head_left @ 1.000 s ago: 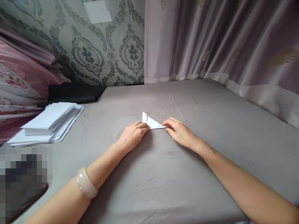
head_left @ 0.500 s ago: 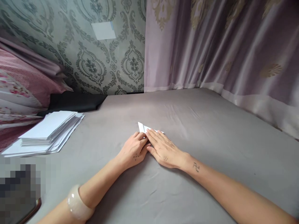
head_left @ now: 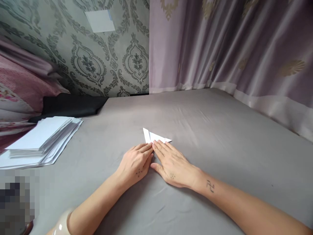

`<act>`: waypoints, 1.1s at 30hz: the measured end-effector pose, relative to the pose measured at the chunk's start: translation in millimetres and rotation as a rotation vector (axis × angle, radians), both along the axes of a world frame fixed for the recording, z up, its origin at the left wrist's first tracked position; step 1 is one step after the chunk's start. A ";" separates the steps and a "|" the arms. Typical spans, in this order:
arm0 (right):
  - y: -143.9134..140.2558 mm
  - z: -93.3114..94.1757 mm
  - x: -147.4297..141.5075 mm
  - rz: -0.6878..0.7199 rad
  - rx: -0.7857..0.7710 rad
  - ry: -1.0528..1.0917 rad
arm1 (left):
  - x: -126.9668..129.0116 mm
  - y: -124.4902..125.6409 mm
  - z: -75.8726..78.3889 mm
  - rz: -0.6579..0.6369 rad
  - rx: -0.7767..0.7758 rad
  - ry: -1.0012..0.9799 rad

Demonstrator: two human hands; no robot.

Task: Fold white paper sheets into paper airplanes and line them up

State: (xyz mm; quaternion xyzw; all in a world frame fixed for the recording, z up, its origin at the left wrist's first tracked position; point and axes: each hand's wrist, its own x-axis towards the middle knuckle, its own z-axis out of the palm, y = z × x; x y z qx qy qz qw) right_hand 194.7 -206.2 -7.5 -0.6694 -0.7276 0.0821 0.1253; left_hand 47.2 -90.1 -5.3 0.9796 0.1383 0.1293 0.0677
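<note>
A small folded piece of white paper (head_left: 156, 137) lies on the grey cloth, roughly triangular, with a narrow strip standing out at its left. Its near edge is partly hidden under fingertips. My right hand (head_left: 172, 161) is palm down with its fingers stretched over that near edge and its thumb apart. Beside it, my left hand (head_left: 136, 160) lies with its fingers extended and close together, their tips touching the paper's lower left corner and the right fingertips. Neither hand is wrapped round the paper.
A stack of white paper sheets (head_left: 40, 138) lies at the left, in front of a folded black item (head_left: 73, 104). The grey cloth (head_left: 207, 130) has shallow wrinkles. Purple curtains (head_left: 186, 49) and a patterned wall (head_left: 117, 58) stand behind. A blurred object (head_left: 17, 202) is at lower left.
Both hands have slid back a little toward me, so more of the folded paper shows. My left fingers, curled before, are straighter. The view has shifted slightly.
</note>
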 end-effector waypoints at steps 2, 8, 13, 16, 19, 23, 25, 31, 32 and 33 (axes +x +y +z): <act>-0.6 -1.9 -0.9 -0.021 0.031 -0.020 | -0.8 0.8 -0.5 0.007 0.001 0.002; -3.0 -5.3 -3.3 -0.132 0.063 -0.096 | -1.7 2.9 -1.7 0.002 0.002 0.000; -3.1 -2.3 -4.0 -0.209 0.057 -0.156 | -2.5 2.2 -1.6 -0.005 0.001 -0.012; -2.9 -1.1 -1.7 -0.256 0.068 -0.184 | -2.5 1.6 -1.7 0.002 -0.014 -0.028; -2.3 -0.7 4.9 -0.263 0.114 -0.194 | 0.2 6.5 -4.2 0.028 -0.074 -0.064; 2.5 0.2 18.1 -0.220 0.182 -0.153 | 6.1 21.9 -9.2 0.078 -0.231 -0.128; 6.2 0.4 24.2 -0.218 0.198 -0.108 | 8.1 28.4 -11.0 0.098 -0.275 -0.147; 12.4 -4.4 31.3 -0.186 0.261 -0.078 | 9.3 30.8 -14.9 -0.010 0.005 -0.149; 12.4 -5.4 31.0 -0.180 0.270 -0.083 | 9.1 29.9 -14.9 -0.046 0.075 -0.155; 12.3 -5.9 30.3 -0.173 0.283 -0.085 | 8.7 28.7 -14.2 -0.074 0.130 -0.162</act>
